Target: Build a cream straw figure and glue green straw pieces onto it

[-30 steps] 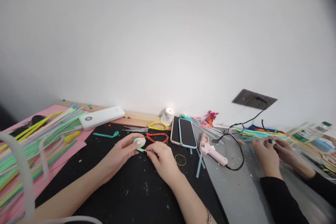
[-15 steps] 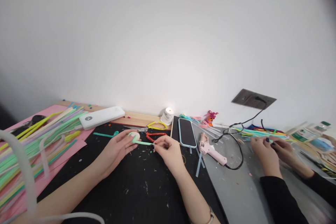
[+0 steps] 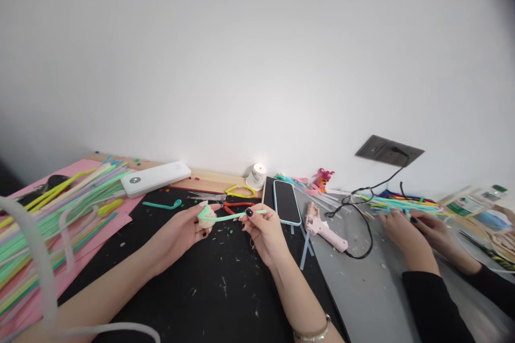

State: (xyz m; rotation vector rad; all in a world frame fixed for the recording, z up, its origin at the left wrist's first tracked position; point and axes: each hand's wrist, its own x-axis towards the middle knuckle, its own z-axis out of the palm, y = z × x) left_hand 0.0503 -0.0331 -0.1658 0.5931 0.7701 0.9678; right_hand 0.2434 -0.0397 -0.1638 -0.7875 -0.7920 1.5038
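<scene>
My left hand (image 3: 174,237) grips a small cream-coloured rounded piece (image 3: 208,222) between thumb and fingers, above the black mat (image 3: 219,300). A light green pipe cleaner (image 3: 230,218) lies bent against that piece and stretches to the right. Its free end is pinched by the thumb and index finger of my right hand (image 3: 269,236). Just behind my hands are red-handled pliers (image 3: 237,207) and yellow-handled scissors (image 3: 240,192). A teal pipe cleaner with a curled end (image 3: 163,204) rests on the mat beyond my left hand.
Many pastel pipe cleaners (image 3: 60,225) cover pink paper at left, by a white device (image 3: 156,178). A paper cup (image 3: 256,177), phone (image 3: 286,202) and corded pink glue gun (image 3: 324,230) stand centre-right. At right, a co-worker's hands (image 3: 414,236) handle something small.
My right hand has turned and shifted slightly right along the green pipe cleaner, bringing its end up. My left hand has tilted the cream piece, showing more of it.
</scene>
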